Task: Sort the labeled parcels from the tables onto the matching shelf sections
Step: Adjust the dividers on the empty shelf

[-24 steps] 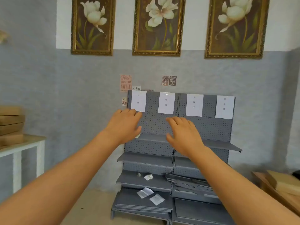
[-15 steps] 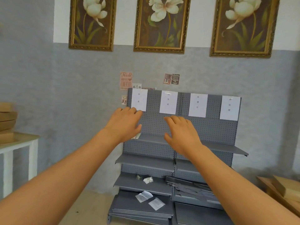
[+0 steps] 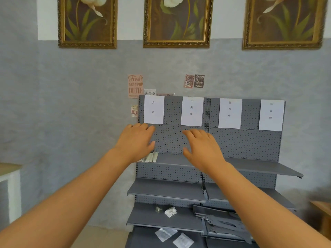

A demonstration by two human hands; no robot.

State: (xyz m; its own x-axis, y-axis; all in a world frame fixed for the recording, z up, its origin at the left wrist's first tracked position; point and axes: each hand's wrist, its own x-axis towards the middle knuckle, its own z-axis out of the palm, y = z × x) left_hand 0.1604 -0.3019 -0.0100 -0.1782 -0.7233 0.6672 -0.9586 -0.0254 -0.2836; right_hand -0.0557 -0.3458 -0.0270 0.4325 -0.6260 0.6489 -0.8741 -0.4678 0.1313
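A grey metal shelf unit (image 3: 250, 145) stands against the wall ahead, with several white paper labels (image 3: 192, 111) taped along its top. Both my arms reach forward in front of it. My left hand (image 3: 136, 140) hovers palm down below the leftmost label, fingers relaxed, holding nothing. Beside it, my right hand (image 3: 202, 147) is also palm down and empty, below the second label. No parcel shows in this view. A few thin white packets (image 3: 150, 157) lie on the top left shelf, partly hidden by my left hand.
A white table (image 3: 10, 176) stands at the left edge and a wooden table (image 3: 322, 213) at the right edge. Loose shelf brackets (image 3: 223, 222) lie on the lower right shelves. Crumpled paper (image 3: 170, 211) and plastic bags (image 3: 165, 234) lie lower left. Framed pictures (image 3: 176, 22) hang above.
The view has shifted to the right and nearer the shelf; the cardboard boxes at left and right have left the frame. My hands keep their open pose.
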